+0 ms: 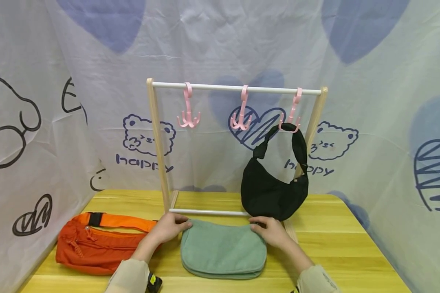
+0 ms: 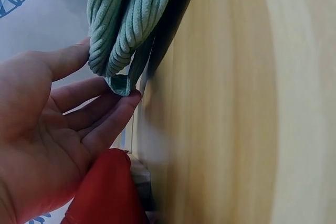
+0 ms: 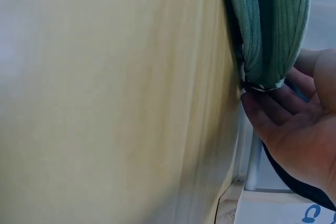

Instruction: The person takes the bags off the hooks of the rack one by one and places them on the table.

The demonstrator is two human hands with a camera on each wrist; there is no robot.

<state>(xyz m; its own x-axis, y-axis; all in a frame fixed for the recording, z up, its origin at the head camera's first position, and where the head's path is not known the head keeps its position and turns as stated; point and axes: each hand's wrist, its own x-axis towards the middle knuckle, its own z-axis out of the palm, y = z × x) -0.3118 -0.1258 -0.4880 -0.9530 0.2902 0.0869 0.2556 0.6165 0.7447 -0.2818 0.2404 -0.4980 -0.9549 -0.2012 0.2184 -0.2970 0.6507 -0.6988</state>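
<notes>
A green corduroy handbag [image 1: 223,249] lies at the front middle of the wooden table, with its ribbed, folded side close up in the left wrist view. My left hand [image 1: 169,228] pinches its upper left corner, thumb on one face and fingers at the edge behind. At the upper right corner, my right hand [image 1: 273,232] pinches the same bag between thumb and fingers. Just behind the right hand, a black shoulder bag [image 1: 271,193] hangs by its strap from the right pink hook [image 1: 295,110]. An orange-red waist bag [image 1: 99,244] lies beside the left forearm.
A rack with wooden posts and a white top rail [image 1: 216,86] stands behind the bags. On the rail also hang a left pink hook [image 1: 188,108] and a middle pink hook [image 1: 243,110]. The rack's lower bar [image 1: 209,212] runs just beyond the green handbag. Printed cloth surrounds the table.
</notes>
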